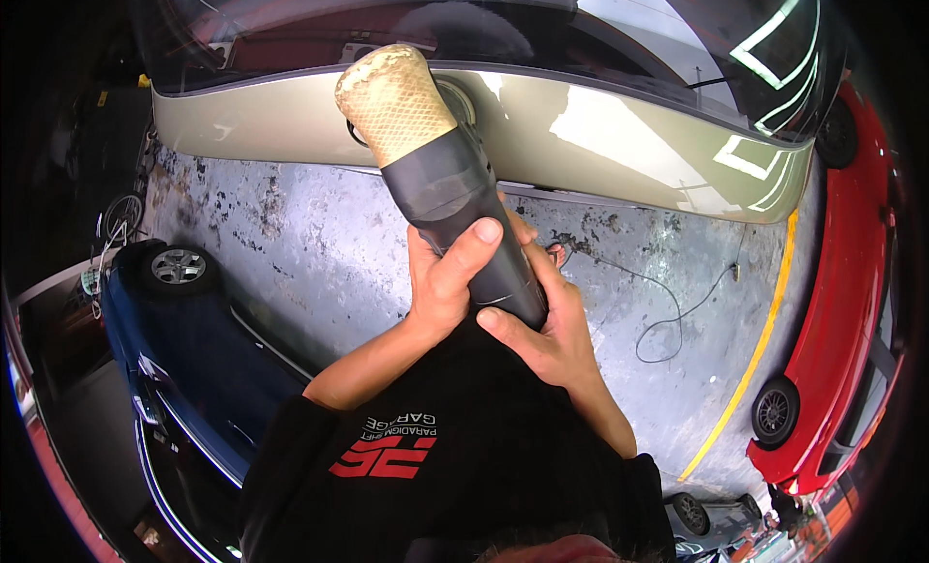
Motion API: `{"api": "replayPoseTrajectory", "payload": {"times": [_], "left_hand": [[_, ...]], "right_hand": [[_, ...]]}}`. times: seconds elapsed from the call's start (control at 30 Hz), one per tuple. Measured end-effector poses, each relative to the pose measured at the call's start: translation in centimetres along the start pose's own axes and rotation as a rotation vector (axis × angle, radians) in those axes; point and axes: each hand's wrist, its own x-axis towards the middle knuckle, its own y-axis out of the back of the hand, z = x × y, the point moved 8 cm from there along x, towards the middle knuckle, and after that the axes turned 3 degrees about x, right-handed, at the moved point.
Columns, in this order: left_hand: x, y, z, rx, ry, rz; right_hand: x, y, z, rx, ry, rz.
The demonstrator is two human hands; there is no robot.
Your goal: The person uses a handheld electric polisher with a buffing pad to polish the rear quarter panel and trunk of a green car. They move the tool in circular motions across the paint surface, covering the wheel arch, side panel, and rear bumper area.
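Observation:
Both of my hands are wrapped round the black body of a polisher, a thick handheld power tool. Its far end has a worn tan cover with a cross-hatched texture. Part of a round edge shows from behind that end, in front of the car. My left hand grips the middle of the body, thumb on top. Nearer to me, my right hand holds the rear part from the right, its thumb also on top. The tool points away, toward the pale gold painted panel of a car; whether it touches the paint is hidden.
A dark window lies above the panel. A thin cable loops over the worn grey floor. On the left stands a blue car; on the right, beyond a yellow line, a red car. A bicycle is at far left.

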Motion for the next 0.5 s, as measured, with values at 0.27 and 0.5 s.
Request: {"api": "replayPoseTrajectory", "payload": {"times": [0.27, 0.5], "left_hand": [[-0.3, -10.2, -2.5, 0.005, 0.283, -0.247], [-0.2, -12.7, -3.1, -0.029, 0.296, -0.337]], "right_hand": [[-7.0, 7.3, 0.7, 0.21, -0.133, 0.308], [-8.4, 8.2, 0.1, 0.273, -0.108, 0.384]]}}
